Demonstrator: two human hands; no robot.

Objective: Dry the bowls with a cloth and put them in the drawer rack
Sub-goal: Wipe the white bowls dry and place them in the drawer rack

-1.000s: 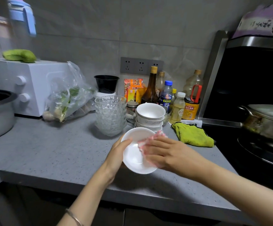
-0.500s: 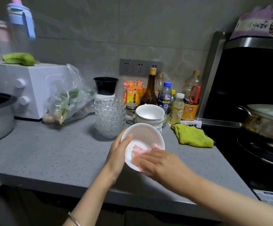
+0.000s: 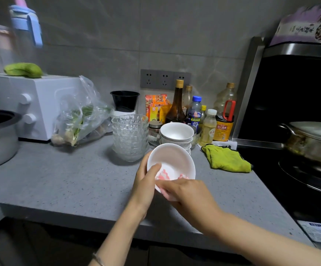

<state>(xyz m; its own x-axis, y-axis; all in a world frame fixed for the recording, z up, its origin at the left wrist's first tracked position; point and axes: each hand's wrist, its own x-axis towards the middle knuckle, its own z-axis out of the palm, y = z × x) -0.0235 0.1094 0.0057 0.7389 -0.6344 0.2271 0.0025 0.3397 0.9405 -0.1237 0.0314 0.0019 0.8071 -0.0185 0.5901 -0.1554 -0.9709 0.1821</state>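
White bowl [image 3: 172, 160]: mouth turned further toward camera than before.
Left hand [image 3: 145, 186]: grasping left rim, thumb inside.
Right hand [image 3: 189, 194]: pinching pink cloth [image 3: 163, 174], shifted down to lower rim.

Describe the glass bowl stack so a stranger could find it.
Start at the white oven, left on the counter. Right of the bag of greens stands the glass bowl stack, beside the white bowls. It alone is clear, with a diamond pattern.

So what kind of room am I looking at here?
Most likely a home kitchen: a grey countertop, sauce bottles by the wall sockets, a lidded pot on the stove at right.
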